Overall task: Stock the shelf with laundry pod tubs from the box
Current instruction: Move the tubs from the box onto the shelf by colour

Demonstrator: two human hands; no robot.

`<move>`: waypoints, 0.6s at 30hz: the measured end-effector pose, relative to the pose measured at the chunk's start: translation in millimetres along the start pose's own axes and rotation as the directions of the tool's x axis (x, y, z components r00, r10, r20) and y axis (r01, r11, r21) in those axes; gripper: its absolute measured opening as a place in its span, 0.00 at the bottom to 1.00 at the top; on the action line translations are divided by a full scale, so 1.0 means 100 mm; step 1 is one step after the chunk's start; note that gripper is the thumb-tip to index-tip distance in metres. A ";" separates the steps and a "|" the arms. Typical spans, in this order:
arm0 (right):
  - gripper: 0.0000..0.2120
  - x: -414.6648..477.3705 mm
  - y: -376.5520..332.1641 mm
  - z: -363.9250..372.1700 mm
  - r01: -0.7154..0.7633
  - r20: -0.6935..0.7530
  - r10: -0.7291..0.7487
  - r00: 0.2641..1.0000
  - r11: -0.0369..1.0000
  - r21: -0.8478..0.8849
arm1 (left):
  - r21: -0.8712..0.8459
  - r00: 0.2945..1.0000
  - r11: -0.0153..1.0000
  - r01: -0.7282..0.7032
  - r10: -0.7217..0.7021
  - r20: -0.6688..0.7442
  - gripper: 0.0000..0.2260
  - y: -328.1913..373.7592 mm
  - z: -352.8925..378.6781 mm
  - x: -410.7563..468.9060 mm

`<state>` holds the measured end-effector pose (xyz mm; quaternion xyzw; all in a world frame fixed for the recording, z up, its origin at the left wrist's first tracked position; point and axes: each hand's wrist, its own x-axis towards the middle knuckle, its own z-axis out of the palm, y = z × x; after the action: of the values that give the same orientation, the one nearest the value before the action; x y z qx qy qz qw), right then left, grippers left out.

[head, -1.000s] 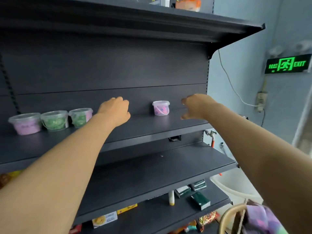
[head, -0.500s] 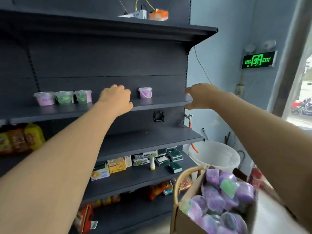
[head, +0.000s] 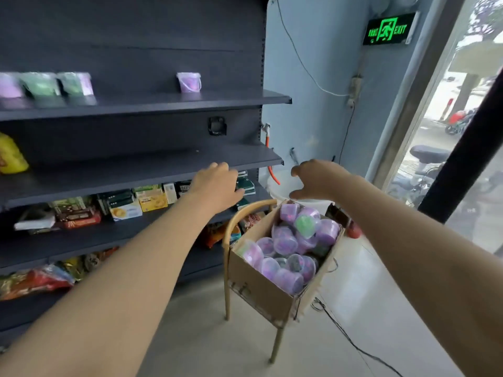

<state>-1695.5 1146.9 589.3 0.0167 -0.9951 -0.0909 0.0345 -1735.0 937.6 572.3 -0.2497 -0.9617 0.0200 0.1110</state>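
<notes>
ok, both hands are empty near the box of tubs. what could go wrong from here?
1. The brown cardboard box sits on a thin-legged wooden stool; pressing down with the left hand or right hand could tip it.
2. The round purple plastic tubs are heaped loose to the rim; pulling one may spill its neighbours.
3. A black cable trails past the stool's legs: possible snag.

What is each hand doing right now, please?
Left hand: open, fingers loosely curled, holding nothing.
Right hand: open, fingers loosely spread, holding nothing.
</notes>
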 end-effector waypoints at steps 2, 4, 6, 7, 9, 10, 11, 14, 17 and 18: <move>0.25 0.08 0.11 0.33 0.022 0.055 -0.022 0.998 1.000 0.006 | -0.025 0.999 1.000 -0.013 0.014 0.042 0.17 0.18 0.29 0.10; 0.25 0.21 0.24 0.68 0.029 0.112 -0.029 0.993 1.000 0.008 | -0.053 0.994 0.998 -0.030 0.035 0.099 0.18 0.34 0.59 0.24; 0.24 0.38 0.37 1.01 0.022 0.163 -0.025 0.986 1.000 0.020 | -0.113 0.987 0.993 -0.027 0.045 0.153 0.19 0.47 0.86 0.43; 0.24 0.49 0.44 1.18 0.020 0.189 -0.026 0.982 0.999 0.031 | -0.141 0.984 0.990 -0.022 0.047 0.173 0.18 0.53 1.01 0.55; 0.26 0.71 0.56 1.50 0.022 0.240 -0.035 0.970 0.998 0.054 | -0.162 0.976 0.987 -0.023 0.057 0.211 0.17 0.60 1.34 0.80; 0.27 0.83 0.62 1.66 0.018 0.269 -0.037 0.962 0.997 0.072 | -0.168 0.968 0.986 -0.012 0.054 0.244 0.17 0.61 1.52 0.93; 0.28 0.95 0.67 1.82 0.008 0.305 -0.035 0.952 0.996 0.089 | -0.181 0.959 0.983 0.010 0.041 0.279 0.17 0.63 1.71 1.06; 0.27 1.27 0.81 2.33 0.008 0.406 -0.063 0.912 0.991 0.135 | -0.246 0.917 0.961 0.128 -0.020 0.399 0.17 0.68 2.30 1.38; 0.26 1.56 0.91 2.76 0.033 0.484 -0.108 0.868 0.986 0.161 | -0.277 0.855 0.941 0.193 -0.023 0.519 0.16 0.76 2.82 1.56; 0.26 1.63 0.95 2.89 0.030 0.501 -0.118 0.857 0.983 0.179 | -0.275 0.837 0.939 0.204 -0.021 0.547 0.15 0.79 2.98 1.58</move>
<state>-1880.8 1285.7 333.3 0.0333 -0.9714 -0.0107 -0.2347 -1898.5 1088.6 307.1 -0.1910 -0.9573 -0.0752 -0.2035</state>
